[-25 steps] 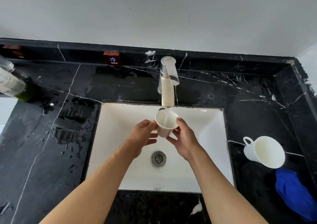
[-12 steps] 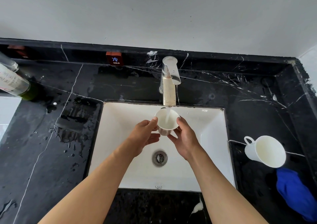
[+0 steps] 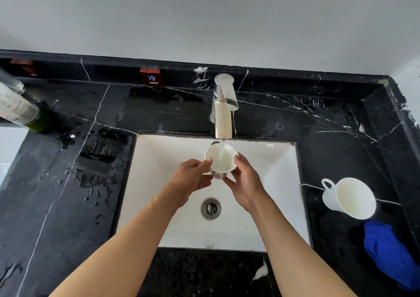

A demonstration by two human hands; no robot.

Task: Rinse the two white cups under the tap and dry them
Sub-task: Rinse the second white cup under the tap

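While water runs from the tap (image 3: pixel 223 105) into it, the white cup (image 3: pixel 221 159) sits over the sink (image 3: pixel 281 183) basin, directly under the spout and at 12 o'clock from the drain (image 3: pixel 211 208). Its mouth opens upward, tipped slightly toward the viewer; its long axis, base to rim, runs close to vertical, and its handle cannot be seen. The left hand (image 3: pixel 191 179) grips the cup's wall at 9 o'clock, thumb at the rim, and the right hand (image 3: pixel 246 184) cradles it at 3 o'clock, fingers curled round the side and base. To rinse well, I judge the cup should be turned slowly under the stream so water sweeps the whole inner wall, then tipped out over the basin; wet glaze looks slippery, so both grips should stay firm. At 3 o'clock on the black counter (image 3: pixel 68 205), well apart, the second cup (image 3: pixel 348 197) stands with a blue cloth (image 3: pixel 388 251) just beside it.
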